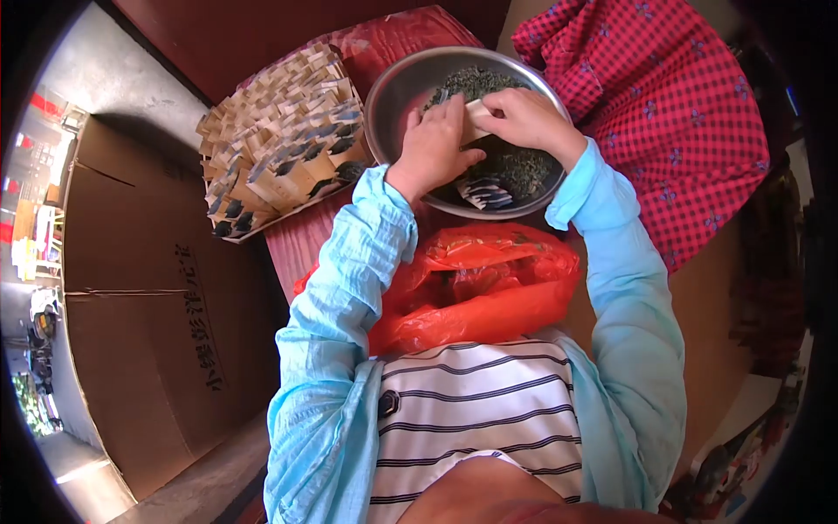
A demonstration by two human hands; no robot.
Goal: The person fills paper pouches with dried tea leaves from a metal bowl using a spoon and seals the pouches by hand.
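Observation:
Both my hands are over a steel bowl holding dark green dried leaves. My right hand pinches a small beige paper packet between thumb and fingers. Beside the packet's left side is my left hand, fingers close together and thumb pointing right; whether it grips the packet is unclear. Several dark-and-white striped pieces lie at the bowl's lower edge. Left of the bowl, many beige packets stand packed in rows, some with dark tops.
An open red plastic bag sits between the bowl and my body. Red checked cloth lies on the right. At the left stands a large cardboard box. Red covering shows behind the packets, and a reddish table surface below them.

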